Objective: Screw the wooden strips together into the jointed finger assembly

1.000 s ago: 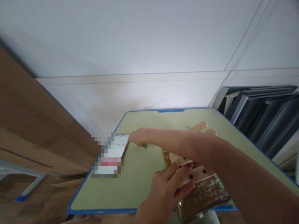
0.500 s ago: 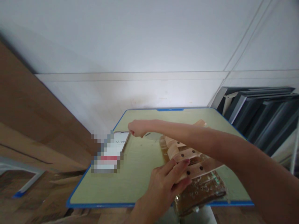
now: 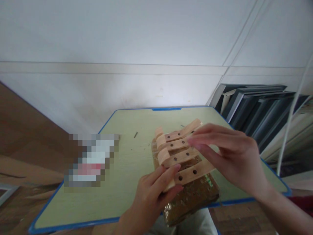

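Note:
Several curved wooden slats [image 3: 179,149] with dark holes lie side by side on a brown foil-wrapped block [image 3: 193,195] near the table's front edge. My left hand [image 3: 153,192] rests on the nearest slat's left end, fingers pressed flat on it. Above the slats' right ends hovers my right hand [image 3: 228,155], its fingers held together and pointing left, fingertips at the second slat. Whether something small is pinched in them I cannot make out.
The yellow-green table [image 3: 132,182] has a blue rim. A blurred-out phone [image 3: 91,160] lies at its left edge, and a small dark screw [image 3: 135,134] lies near the middle. Dark framed panels [image 3: 256,107] lean against the wall at the right. White wall behind.
My right hand has drawn back from the phone's side to above the slats' right ends. The view has shifted left and down. My left hand has stayed on the nearest slat.

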### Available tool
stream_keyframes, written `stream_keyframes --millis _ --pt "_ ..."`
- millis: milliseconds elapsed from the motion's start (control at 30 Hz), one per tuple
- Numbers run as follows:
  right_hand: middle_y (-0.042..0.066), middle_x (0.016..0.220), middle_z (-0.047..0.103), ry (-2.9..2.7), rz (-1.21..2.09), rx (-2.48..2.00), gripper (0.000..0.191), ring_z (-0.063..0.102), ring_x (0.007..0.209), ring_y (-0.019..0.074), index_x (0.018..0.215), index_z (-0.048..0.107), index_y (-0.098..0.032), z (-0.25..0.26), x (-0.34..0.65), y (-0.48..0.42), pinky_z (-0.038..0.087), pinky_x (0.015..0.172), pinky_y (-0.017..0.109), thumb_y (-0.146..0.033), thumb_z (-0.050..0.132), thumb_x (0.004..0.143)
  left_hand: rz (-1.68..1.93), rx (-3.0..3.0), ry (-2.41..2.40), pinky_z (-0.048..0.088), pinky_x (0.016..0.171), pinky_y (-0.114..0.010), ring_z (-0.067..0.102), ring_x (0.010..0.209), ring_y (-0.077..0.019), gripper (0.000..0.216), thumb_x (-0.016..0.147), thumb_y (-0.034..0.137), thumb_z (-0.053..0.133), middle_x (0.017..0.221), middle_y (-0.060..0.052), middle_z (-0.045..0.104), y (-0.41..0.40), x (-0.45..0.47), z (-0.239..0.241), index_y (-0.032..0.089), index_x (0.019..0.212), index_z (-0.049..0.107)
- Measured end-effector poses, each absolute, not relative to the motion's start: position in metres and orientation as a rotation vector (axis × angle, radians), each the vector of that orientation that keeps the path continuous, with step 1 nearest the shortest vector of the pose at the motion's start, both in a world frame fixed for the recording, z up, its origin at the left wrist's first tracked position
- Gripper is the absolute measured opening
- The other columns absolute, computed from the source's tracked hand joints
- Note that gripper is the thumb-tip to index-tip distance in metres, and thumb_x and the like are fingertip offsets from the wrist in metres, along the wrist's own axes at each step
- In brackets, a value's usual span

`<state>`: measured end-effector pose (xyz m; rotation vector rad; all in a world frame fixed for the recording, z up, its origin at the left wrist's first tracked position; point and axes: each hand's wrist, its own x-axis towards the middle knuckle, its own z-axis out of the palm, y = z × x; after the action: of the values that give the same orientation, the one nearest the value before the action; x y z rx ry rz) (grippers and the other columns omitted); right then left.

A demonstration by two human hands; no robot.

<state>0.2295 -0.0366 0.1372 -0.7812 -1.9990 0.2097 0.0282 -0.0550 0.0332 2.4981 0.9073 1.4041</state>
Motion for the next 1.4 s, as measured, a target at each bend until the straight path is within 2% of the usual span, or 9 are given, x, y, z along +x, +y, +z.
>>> stream_keyframes --millis 67,167,300,433,633,1000,1233,1400 --pt "-0.001 0.091 0.069 -1.929 0.103 -0.861 0.022 0.064 0.082 0.0033 0.092 0.068 -0.017 0.115 0.237 -0.054 0.052 0.070 0.011 0.000 0.061 0.080 1.405 2.513 0.923 0.058 0.065 -0.019 0.070 0.078 -0.0137 0.035 0.090 0.028 0.059 0.090 -0.008 0.071 -0.055 0.029 0.034 0.017 0.123 0.054" --pt "0.000 0.089 0.070 -1.856 -0.085 -0.951 0.025 0.065 0.082 0.0049 0.095 0.067 -0.015 0.089 0.239 -0.070 0.054 0.077 0.012 0.001 0.064 0.076 1.394 2.531 0.951 0.058 0.064 -0.018 0.070 0.077 -0.0130 0.034 0.091 0.028 0.058 0.090 -0.007 0.070 -0.055 0.028 0.035 0.017 0.123 0.054" --pt "0.003 0.090 0.072 -1.906 -0.127 -0.935 0.023 0.067 0.084 0.0076 0.093 0.069 -0.012 0.073 0.237 -0.077 0.055 0.082 0.015 0.002 0.059 0.078 1.361 2.532 0.980 0.058 0.062 -0.018 0.070 0.074 -0.0126 0.031 0.092 0.029 0.056 0.087 -0.006 0.071 -0.057 0.028 0.036 0.017 0.120 0.055" --pt "0.003 0.089 0.073 -1.956 -0.174 -0.971 0.022 0.068 0.083 0.0093 0.093 0.071 -0.012 0.067 0.238 -0.080 0.057 0.082 0.017 0.001 0.058 0.080 1.356 2.557 1.023 0.058 0.063 -0.019 0.070 0.075 -0.0134 0.030 0.093 0.031 0.055 0.091 -0.007 0.071 -0.057 0.028 0.034 0.017 0.119 0.056" --pt "0.005 0.087 0.073 -1.893 -0.147 -1.046 0.017 0.070 0.079 0.0067 0.088 0.071 -0.011 0.057 0.238 -0.077 0.053 0.080 0.007 -0.004 0.057 0.083 1.349 2.576 0.976 0.056 0.059 -0.018 0.068 0.071 -0.0132 0.030 0.092 0.027 0.057 0.083 -0.005 0.069 -0.055 0.028 0.036 0.014 0.118 0.055" --pt "0.007 0.084 0.072 -1.897 -0.050 -1.020 0.025 0.070 0.075 0.0105 0.088 0.070 -0.011 0.050 0.237 -0.073 0.057 0.066 0.014 0.001 0.051 0.081 1.353 2.574 1.015 0.055 0.058 -0.018 0.068 0.069 -0.0125 0.030 0.091 0.028 0.058 0.080 -0.004 0.068 -0.056 0.028 0.034 0.016 0.119 0.056" --pt "0.006 0.084 0.074 -1.857 -0.123 -1.016 0.020 0.071 0.075 0.0073 0.081 0.070 -0.012 0.048 0.234 -0.071 0.054 0.073 0.008 -0.002 0.053 0.082 1.369 2.609 1.077 0.057 0.063 -0.018 0.071 0.074 -0.0123 0.022 0.093 0.030 0.056 0.084 -0.004 0.072 -0.058 0.029 0.036 0.017 0.111 0.059" --pt "0.005 0.081 0.074 -1.880 -0.153 -1.022 0.020 0.070 0.071 0.0051 0.081 0.071 -0.012 0.048 0.235 -0.070 0.052 0.069 0.006 -0.005 0.052 0.084 1.321 2.635 1.002 0.054 0.059 -0.018 0.068 0.070 -0.0120 0.022 0.093 0.026 0.056 0.081 -0.005 0.070 -0.056 0.027 0.035 0.014 0.110 0.058"
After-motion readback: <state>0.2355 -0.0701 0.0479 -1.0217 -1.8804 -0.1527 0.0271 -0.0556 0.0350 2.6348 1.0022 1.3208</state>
